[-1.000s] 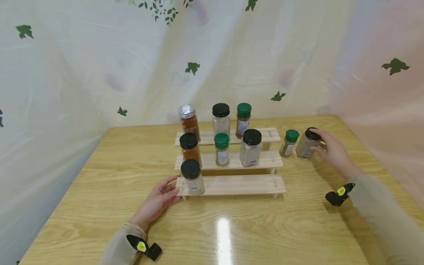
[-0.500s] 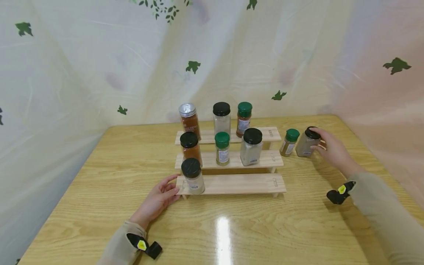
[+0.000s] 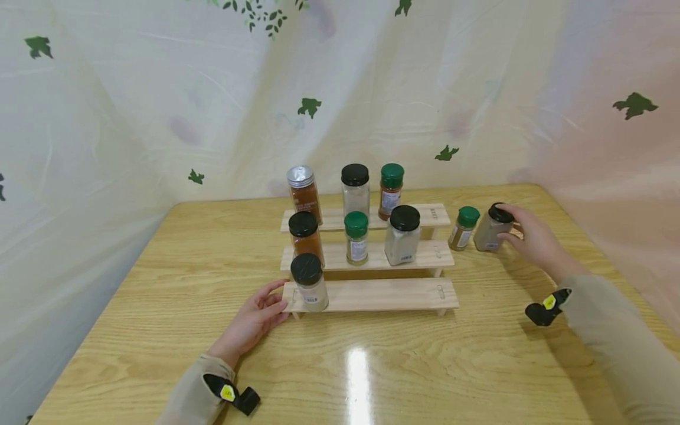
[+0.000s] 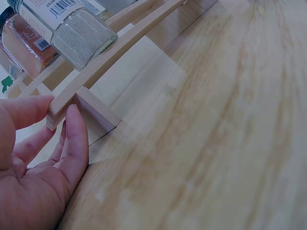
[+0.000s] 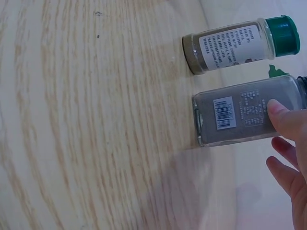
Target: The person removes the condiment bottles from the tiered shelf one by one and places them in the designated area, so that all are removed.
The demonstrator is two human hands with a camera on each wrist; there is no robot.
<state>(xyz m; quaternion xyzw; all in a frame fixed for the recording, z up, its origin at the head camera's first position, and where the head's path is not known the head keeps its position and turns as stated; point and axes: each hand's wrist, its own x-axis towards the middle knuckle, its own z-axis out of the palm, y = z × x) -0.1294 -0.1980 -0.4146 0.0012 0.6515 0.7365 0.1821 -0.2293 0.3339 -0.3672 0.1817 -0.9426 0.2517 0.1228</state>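
Note:
A three-tier wooden spice rack (image 3: 382, 296) stands mid-table. My left hand (image 3: 256, 321) pinches the left end of its lowest shelf, thumb on the board (image 4: 72, 98) and fingers under it. Close by on that shelf is a black-lidded jar (image 3: 312, 289) of pale powder. Over on the right, my right hand (image 3: 533, 245) grips a black-lidded square spice jar (image 3: 489, 235) filled with greyish powder. Its thumb presses the jar's side (image 5: 230, 112) in the right wrist view. Just left of that jar stands a small green-capped spice bottle (image 3: 464, 229).
Holding the top tier are a silver-capped jar (image 3: 304, 198), a black-lidded jar (image 3: 355, 192) and a green-capped bottle (image 3: 391, 192). The middle tier bears an orange-brown jar (image 3: 306, 236), a green-capped bottle (image 3: 356, 239) and a square jar (image 3: 402, 236). A patterned cloth (image 3: 234, 118) hangs behind the table (image 3: 159, 295).

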